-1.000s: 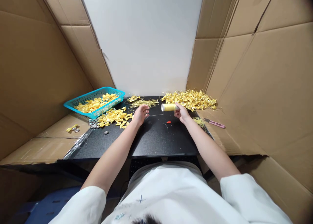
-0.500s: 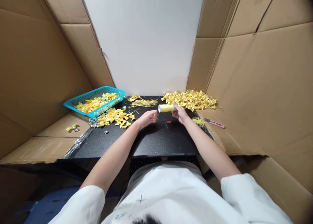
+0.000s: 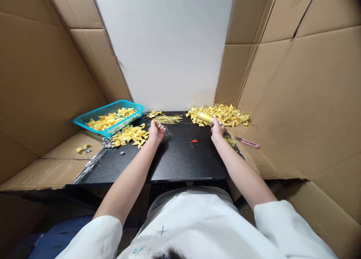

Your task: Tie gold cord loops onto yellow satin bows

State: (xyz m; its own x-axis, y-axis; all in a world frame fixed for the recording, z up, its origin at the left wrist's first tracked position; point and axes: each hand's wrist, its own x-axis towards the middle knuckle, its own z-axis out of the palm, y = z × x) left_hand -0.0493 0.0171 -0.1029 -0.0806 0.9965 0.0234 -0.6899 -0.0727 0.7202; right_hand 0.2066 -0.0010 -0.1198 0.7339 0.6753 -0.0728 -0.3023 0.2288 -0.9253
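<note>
My right hand is closed around a spool of yellow thread, tilted in front of the heap of yellow bows. My left hand is a closed fist above the black table, beside loose yellow bows. A thin line of thread runs faintly between the two hands, and its end appears pinched in the left fingers. Just behind the left fist lies a bundle of gold twist ties.
At the back left stands a blue basket with bows inside. Silver beads lie near it. Pink-handled thread snips and yellow thread scraps are at the right. A red piece lies mid-table. Cardboard walls flank both sides.
My hands have moved apart: the left has gone left toward the bows, the right has shifted right with the spool, which now tilts in front of the heap.
</note>
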